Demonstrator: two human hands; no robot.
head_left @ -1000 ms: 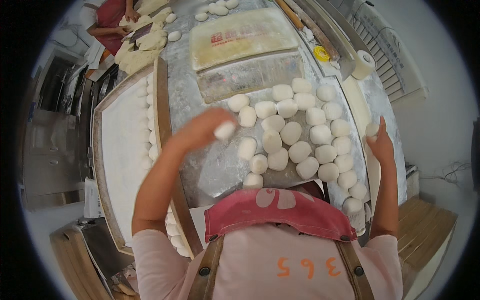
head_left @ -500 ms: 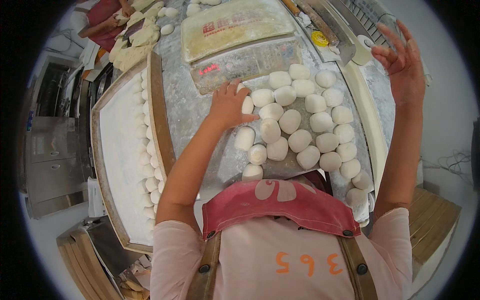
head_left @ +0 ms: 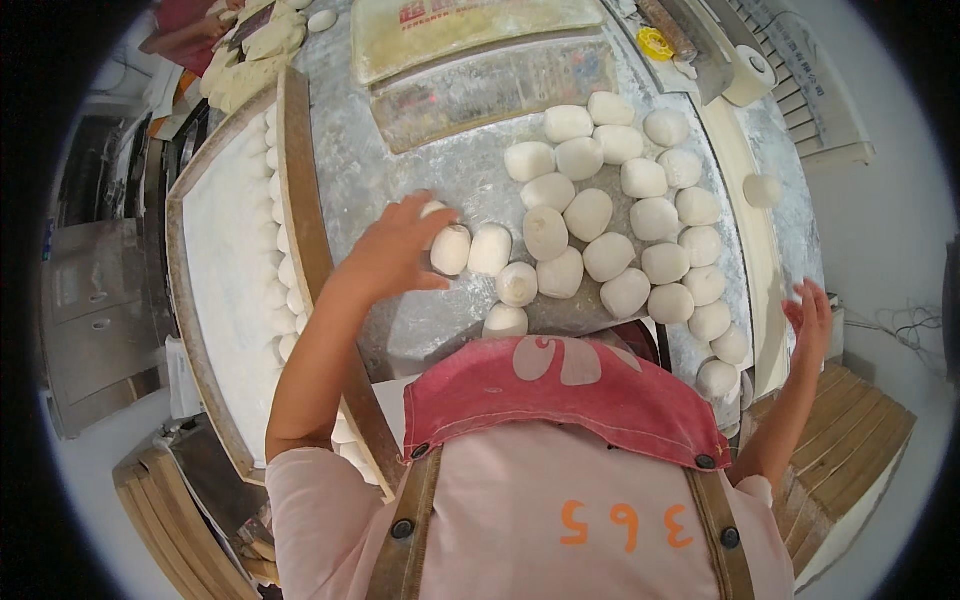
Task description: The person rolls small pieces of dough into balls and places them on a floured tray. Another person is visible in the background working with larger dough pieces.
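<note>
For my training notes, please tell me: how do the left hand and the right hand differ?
The left hand touches white dough pieces; the right hand holds no visible dough. The left hand is over the grey table; the right hand is right of the pale strip. Both are bare.

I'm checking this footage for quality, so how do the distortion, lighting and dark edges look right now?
In the head view, black fills the corners and the wooden-rimmed tray looks bowed toward the left; in the same head view, light seems fairly even, with soft shading on the dough pieces.
</note>
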